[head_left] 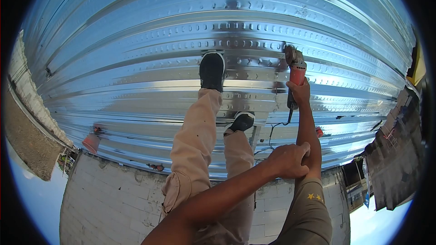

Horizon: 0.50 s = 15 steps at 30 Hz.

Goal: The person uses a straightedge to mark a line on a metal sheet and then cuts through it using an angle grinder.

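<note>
My right hand (299, 93) is wrapped round the red body of an angle grinder (297, 73). The grinder's head and disc guard point away from me, close to the ribbed metal decking (254, 68). A black power cord (272, 131) trails from its rear end back toward my feet. My left hand (289, 161) reaches across my body, its fingers curled against my right forearm just below the sleeve. Part of the left fingers is hidden by the hand itself.
My shoes stand on the shiny decking. A red bucket (91, 143) sits at the left, and a small red object (319, 131) lies right of my forearm. Behind is a block wall (113, 195). A rough wall edge (34, 86) borders the left side; rusty sheets (393, 168) stand right.
</note>
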Motion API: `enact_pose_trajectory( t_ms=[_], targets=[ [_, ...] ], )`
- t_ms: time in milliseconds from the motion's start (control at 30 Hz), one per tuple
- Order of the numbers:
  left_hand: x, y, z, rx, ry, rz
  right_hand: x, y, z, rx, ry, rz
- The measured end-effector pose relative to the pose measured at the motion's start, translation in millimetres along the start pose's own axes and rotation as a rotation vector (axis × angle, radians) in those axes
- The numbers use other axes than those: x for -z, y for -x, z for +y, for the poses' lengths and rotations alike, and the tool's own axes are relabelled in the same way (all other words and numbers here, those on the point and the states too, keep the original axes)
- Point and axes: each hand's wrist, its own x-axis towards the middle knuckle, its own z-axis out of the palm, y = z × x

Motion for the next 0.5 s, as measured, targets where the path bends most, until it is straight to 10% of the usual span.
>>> enact_pose_trajectory(
  t_ms=[500],
  targets=[
    [1.5, -3.0, 4.8, 0.005, 0.002, -0.014, 7.0, -3.6, -9.4, -0.074, 0.044, -0.042]
  ],
)
